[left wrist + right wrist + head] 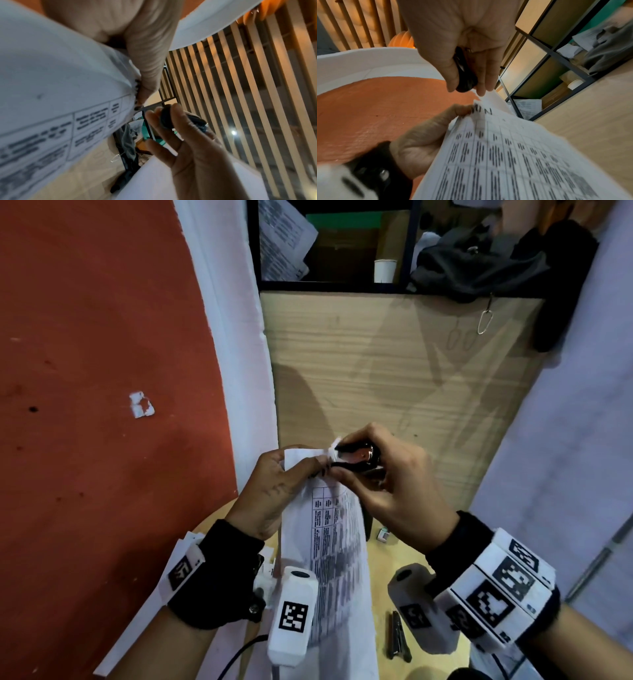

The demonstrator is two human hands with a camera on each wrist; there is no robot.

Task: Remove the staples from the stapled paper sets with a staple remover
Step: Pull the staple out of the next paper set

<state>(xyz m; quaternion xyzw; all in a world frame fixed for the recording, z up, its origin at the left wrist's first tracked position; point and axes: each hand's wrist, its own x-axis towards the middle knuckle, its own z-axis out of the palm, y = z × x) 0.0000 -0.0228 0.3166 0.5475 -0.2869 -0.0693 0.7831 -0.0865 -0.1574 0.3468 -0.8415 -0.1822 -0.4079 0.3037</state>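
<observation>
My left hand pinches the papers' corner at mid-frame; my right hand squeezes the remover. Yanking sideways could tear that corner.

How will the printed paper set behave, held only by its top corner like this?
Probably floppy: the paper set droops in a curve below the left hand pinching its corner. It looks light, since a pinch carries it. The corner may tear where the staple remover in the right hand bites.
</observation>
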